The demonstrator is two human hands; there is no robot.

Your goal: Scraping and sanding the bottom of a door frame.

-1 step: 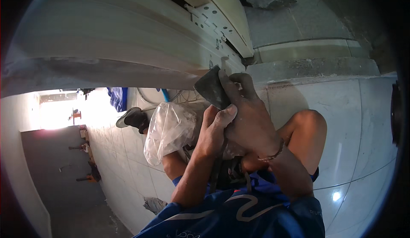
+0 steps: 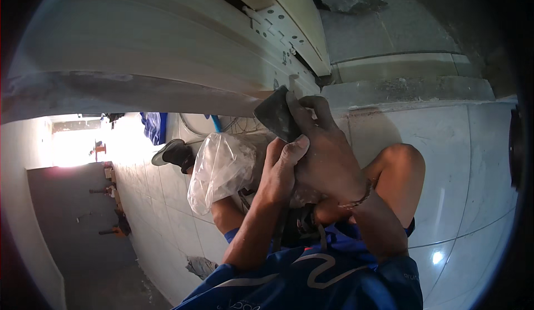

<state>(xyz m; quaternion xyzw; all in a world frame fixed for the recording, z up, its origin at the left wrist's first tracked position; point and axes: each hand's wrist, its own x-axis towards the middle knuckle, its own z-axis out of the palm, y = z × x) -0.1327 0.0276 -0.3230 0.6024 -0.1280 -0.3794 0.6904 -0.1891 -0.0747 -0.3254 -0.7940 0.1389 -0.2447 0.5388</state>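
Note:
A dark grey, flat, roughly four-sided piece (image 2: pixel 273 112) is held up in front of me; its exact kind I cannot make out. My left hand (image 2: pixel 282 164) pinches its lower edge, thumb and bent fingers closed. Along the right side, my right hand (image 2: pixel 327 148) grips the same piece with its index finger reaching up the edge. Pale dust coats both hands. Just beyond the piece is the lower edge of a large pale panel (image 2: pixel 156 43), bearing white metal fittings with holes (image 2: pixel 278 27).
A clear plastic bag (image 2: pixel 219 171) lies by my left leg, near a dark shoe (image 2: pixel 173 154). Blue cloth (image 2: pixel 153 128) and a blue tube (image 2: pixel 216 123) are farther left. A grey raised ledge (image 2: pixel 406 89) borders the tiled floor (image 2: pixel 445 165) at right.

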